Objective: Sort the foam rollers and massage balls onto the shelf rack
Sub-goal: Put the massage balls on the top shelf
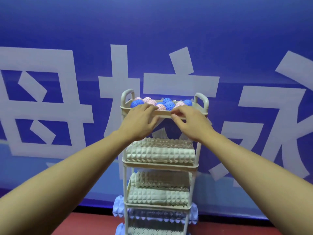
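Note:
A cream shelf rack (126, 184) with several tiers stands in front of me. Its top tray (165, 114) holds several spiky massage balls, blue (136, 103) and pink (147, 99). White ridged foam rollers (160, 155) lie on the second tier, and more white rollers (159, 195) on the third. Light blue rollers (118, 207) stick out of the lower tier. My left hand (140, 120) lies over the top tray's front rim, fingers on top and thumb below. My right hand (188, 122) grips the same rim, fingers curled.
A blue banner (67, 31) with large white characters hangs right behind the rack. Red floor (84, 224) shows at the bottom. Two looped handles (204, 100) rise at the top tray's ends.

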